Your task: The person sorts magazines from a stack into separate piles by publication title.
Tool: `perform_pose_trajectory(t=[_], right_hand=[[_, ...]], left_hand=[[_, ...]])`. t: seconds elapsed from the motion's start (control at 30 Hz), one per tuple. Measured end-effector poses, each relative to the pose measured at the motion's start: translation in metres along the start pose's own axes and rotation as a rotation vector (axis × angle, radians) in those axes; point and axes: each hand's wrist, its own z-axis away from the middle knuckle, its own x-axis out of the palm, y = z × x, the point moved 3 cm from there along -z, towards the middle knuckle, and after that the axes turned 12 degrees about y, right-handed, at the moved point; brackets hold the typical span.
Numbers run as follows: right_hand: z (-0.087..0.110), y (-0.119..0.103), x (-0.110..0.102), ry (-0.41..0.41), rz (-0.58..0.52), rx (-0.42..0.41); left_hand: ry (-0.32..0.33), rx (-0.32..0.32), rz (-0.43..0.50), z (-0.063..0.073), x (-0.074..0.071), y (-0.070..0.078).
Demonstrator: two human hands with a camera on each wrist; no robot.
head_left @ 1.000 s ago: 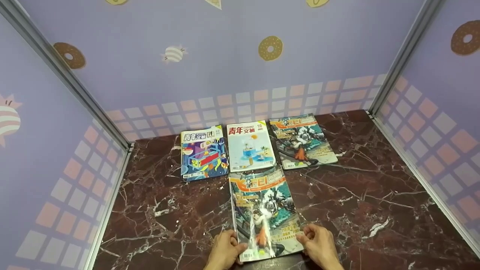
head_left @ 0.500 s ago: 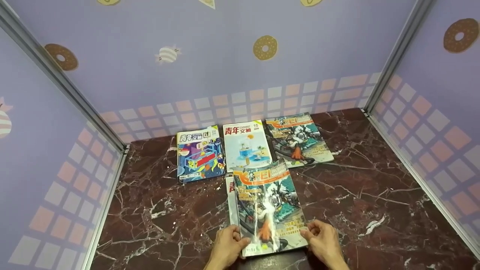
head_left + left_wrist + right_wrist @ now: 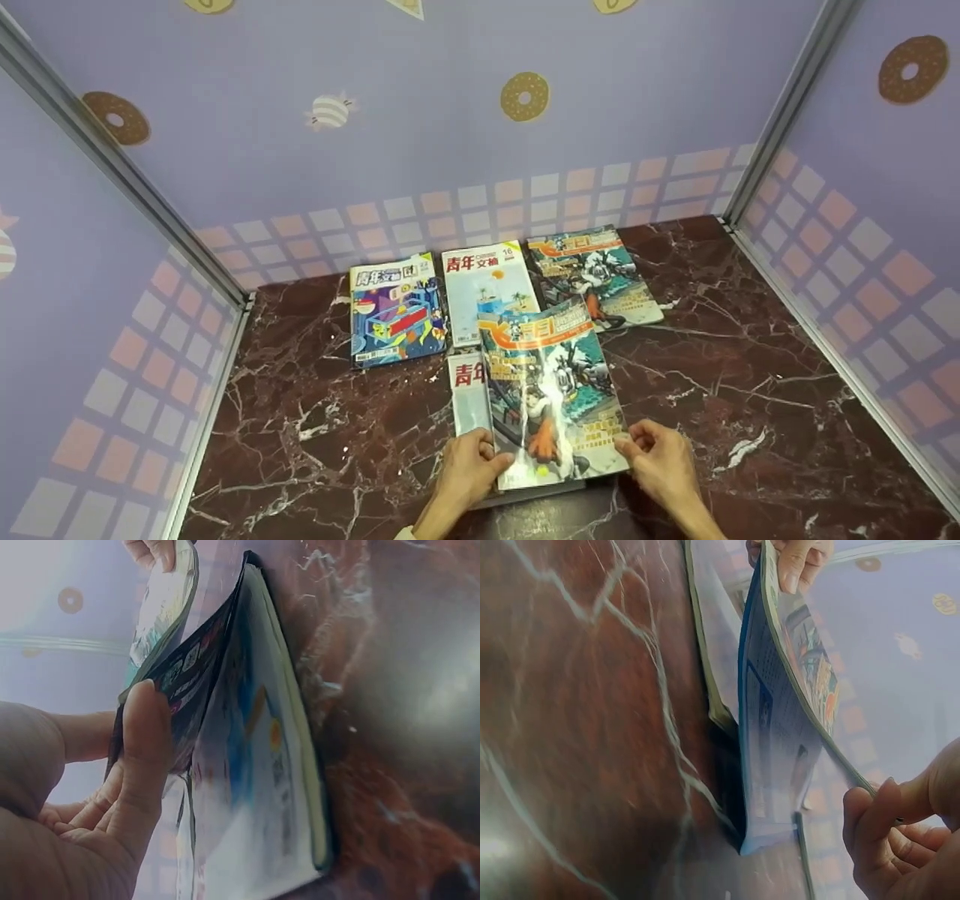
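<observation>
A glossy magazine (image 3: 559, 397) with an orange-lettered title and a comic-style cover is raised at a tilt over the table. My left hand (image 3: 469, 472) pinches its lower left corner between thumb and fingers. At the lower right corner, my right hand (image 3: 664, 461) does the same. Beneath it lies a white-covered magazine (image 3: 466, 397) with red lettering, mostly hidden. In the left wrist view, a gap shows between the held magazine's dark back cover (image 3: 187, 664) and the one below. The right wrist view shows the held magazine's pages (image 3: 780, 712) bowed between both hands.
Along the back lie a purple-blue magazine (image 3: 397, 322), a white one with a beach cover (image 3: 480, 285), partly overlapped in view by the held one, and another comic-cover magazine (image 3: 622, 277). Purple walls (image 3: 420, 150) border the dark red marbled table (image 3: 750, 390).
Both hands have lifted the comic-cover magazine off the near pile and shifted it right and away from me. More of the white magazine underneath now shows at the left.
</observation>
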Motion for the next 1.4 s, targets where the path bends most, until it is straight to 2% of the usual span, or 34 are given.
perform_pose_trajectory(t=[0.13, 0.2, 0.33, 0.43, 0.57, 0.67, 0.8, 1.0, 1.13, 1.2, 1.3, 1.4], right_hand=[[-0.004, 0.0, -0.006, 0.032, -0.003, -0.022], [-0.007, 0.0, -0.009, 0.049, -0.014, -0.028], [-0.014, 0.001, -0.015, 0.074, -0.037, -0.013], [-0.02, 0.002, -0.02, 0.093, -0.042, -0.014], [-0.03, 0.002, -0.026, 0.117, -0.021, -0.039], [-0.034, 0.005, -0.03, 0.118, -0.014, -0.037], [-0.035, 0.011, -0.029, 0.084, -0.046, 0.006], [-0.031, 0.018, -0.019, 0.014, -0.11, 0.04], [-0.028, 0.022, -0.01, -0.071, -0.193, 0.097], [-0.026, 0.024, -0.005, -0.115, -0.253, 0.106], [-0.025, 0.026, -0.001, -0.157, -0.324, 0.069], [-0.024, 0.026, 0.002, -0.186, -0.39, 0.039]], left_hand=[[0.037, 0.102, 0.057, -0.001, -0.005, 0.021], [0.031, 0.121, 0.081, -0.003, -0.01, 0.037], [-0.008, 0.087, 0.117, -0.01, -0.018, 0.071], [-0.049, 0.02, 0.132, -0.016, -0.023, 0.096], [-0.103, -0.037, 0.13, -0.025, -0.02, 0.112], [-0.146, -0.068, 0.169, -0.029, -0.019, 0.118], [-0.22, -0.139, 0.282, -0.03, -0.018, 0.121], [-0.356, -0.24, 0.534, -0.028, -0.013, 0.119], [-0.417, -0.254, 0.69, -0.024, -0.013, 0.113], [-0.438, -0.267, 0.759, -0.021, -0.015, 0.111], [-0.455, -0.289, 0.839, -0.019, -0.019, 0.109], [-0.449, -0.283, 0.876, -0.019, -0.023, 0.109]])
